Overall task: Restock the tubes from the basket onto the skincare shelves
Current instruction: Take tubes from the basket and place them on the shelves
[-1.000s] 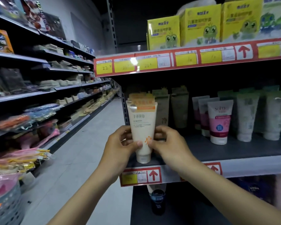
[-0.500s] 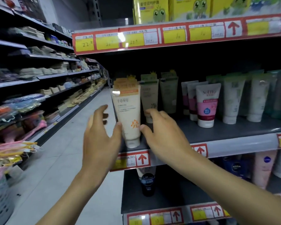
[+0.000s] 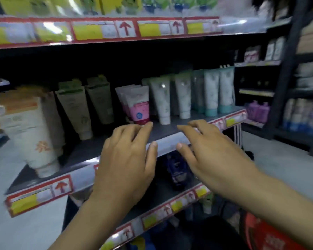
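Grey and smooth, the shelf (image 3: 87,148) runs just beneath the fingertips of both hands. The left hand (image 3: 126,159) is spread flat, its fingers (image 3: 143,130) nearly straight and slightly fanned, holding nothing. The right hand (image 3: 211,156) mirrors it, fingers (image 3: 186,129) loosely bent and parted, also empty. Whether any fingertip touches the shelf cannot be told. Both hands hang in front of the glossy price strip (image 3: 61,186), which is edged in red with yellow labels and red arrows.

Just past the left fingertips stands a pink tube (image 3: 138,110), soft plastic, cap down and flat crimped end up. To its right is a row of pale tubes (image 3: 161,101), some with teal caps. To its left, olive tubes (image 3: 74,112) lean sideways.

The cream tube (image 3: 29,132) stands well to the left of the left hand, at the front left corner of the shelf. It is cap down and untouched, with an orange band near its top. A dark blue tube (image 3: 175,168) sits on the level below, between the two hands.
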A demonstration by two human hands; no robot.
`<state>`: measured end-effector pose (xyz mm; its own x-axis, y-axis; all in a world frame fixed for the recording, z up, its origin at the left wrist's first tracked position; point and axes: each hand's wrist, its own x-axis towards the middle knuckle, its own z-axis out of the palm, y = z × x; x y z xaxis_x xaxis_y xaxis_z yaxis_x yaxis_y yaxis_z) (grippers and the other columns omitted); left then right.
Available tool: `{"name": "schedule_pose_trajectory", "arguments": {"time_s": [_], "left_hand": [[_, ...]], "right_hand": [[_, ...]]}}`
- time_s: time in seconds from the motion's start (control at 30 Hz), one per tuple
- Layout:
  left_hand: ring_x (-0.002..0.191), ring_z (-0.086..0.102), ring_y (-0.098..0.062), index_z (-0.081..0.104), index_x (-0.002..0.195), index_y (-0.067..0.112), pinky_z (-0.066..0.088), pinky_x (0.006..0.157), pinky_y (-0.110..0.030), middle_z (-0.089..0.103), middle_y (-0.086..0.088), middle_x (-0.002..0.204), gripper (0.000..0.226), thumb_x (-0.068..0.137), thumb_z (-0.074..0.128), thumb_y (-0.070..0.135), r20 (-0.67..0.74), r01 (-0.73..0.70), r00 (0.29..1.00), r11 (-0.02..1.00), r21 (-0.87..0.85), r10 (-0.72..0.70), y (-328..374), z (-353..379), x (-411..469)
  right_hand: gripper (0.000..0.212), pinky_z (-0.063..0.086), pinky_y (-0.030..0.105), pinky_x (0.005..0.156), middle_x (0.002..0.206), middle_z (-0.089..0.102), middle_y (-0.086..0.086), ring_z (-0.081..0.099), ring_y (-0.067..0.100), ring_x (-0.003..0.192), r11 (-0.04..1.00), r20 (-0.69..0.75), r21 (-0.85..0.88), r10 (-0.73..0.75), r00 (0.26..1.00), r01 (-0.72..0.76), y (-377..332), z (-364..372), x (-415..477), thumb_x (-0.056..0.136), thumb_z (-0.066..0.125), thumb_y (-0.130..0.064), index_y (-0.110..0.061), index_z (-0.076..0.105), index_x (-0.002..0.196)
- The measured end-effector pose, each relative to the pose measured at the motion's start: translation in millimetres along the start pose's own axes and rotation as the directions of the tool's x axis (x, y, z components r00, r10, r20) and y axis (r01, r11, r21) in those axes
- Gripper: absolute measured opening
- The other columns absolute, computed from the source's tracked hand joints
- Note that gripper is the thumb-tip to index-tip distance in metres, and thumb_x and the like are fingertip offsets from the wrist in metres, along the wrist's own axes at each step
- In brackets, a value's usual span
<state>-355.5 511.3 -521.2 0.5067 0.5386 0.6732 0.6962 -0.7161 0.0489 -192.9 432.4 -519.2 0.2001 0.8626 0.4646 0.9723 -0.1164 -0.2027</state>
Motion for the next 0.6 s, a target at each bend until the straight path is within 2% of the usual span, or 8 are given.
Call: {"name": "schedule_pose_trajectory", "arguments": {"time_s": [0.17,0.3,0.43,0.6], "left_hand": [[0.11,0.054,-0.033,0.056,0.132,0.013,0.047,0.088,-0.047,0.062,-0.009,0.12,0.05,0.091,0.04,0.037,0.139,-0.143,0.977,0.982,-0.127,0.16,86.2,54.1,16.9],[0.112,0.052,-0.035,0.052,0.137,0.012,0.044,0.092,-0.048,0.06,-0.011,0.123,0.053,0.094,0.036,0.04,0.229,-0.261,0.922,0.939,-0.222,0.311,159.3,102.1,17.6],[0.114,0.05,-0.034,0.048,0.138,0.018,0.044,0.092,-0.045,0.058,-0.009,0.123,0.049,0.097,0.035,0.041,0.338,-0.314,0.849,0.902,-0.296,0.406,225.6,157.0,2.6],[0.114,0.053,-0.034,0.053,0.126,0.015,0.046,0.092,-0.045,0.059,-0.011,0.121,0.04,0.096,0.04,0.038,0.525,-0.358,0.673,0.851,-0.385,0.521,293.0,237.5,-27.8]], "right_hand": [[0.046,0.046,0.045,0.093,0.133,0.041,0.0,0.043,0.026,0.123,0.976,0.047,-0.123,0.185,0.982,-0.178,88.2,-18.8,-57.9,0.099,0.033,-0.045,-0.025,0.036,0.141],[0.049,0.045,0.047,0.095,0.135,0.043,0.003,0.044,0.03,0.125,0.923,0.087,-0.159,0.366,0.927,-0.35,157.6,-28.9,-112.3,0.099,0.035,-0.044,-0.024,0.035,0.144],[0.048,0.046,0.046,0.096,0.137,0.044,0.007,0.047,0.031,0.124,0.84,0.145,-0.187,0.536,0.832,-0.509,219.0,-23.1,-169.1,0.099,0.037,-0.043,-0.021,0.039,0.142],[0.05,0.042,0.045,0.102,0.137,0.046,0.011,0.047,0.032,0.127,0.713,0.276,-0.213,0.7,0.658,-0.668,293.1,1.7,-235.3,0.099,0.04,-0.041,-0.018,0.038,0.143]]}}
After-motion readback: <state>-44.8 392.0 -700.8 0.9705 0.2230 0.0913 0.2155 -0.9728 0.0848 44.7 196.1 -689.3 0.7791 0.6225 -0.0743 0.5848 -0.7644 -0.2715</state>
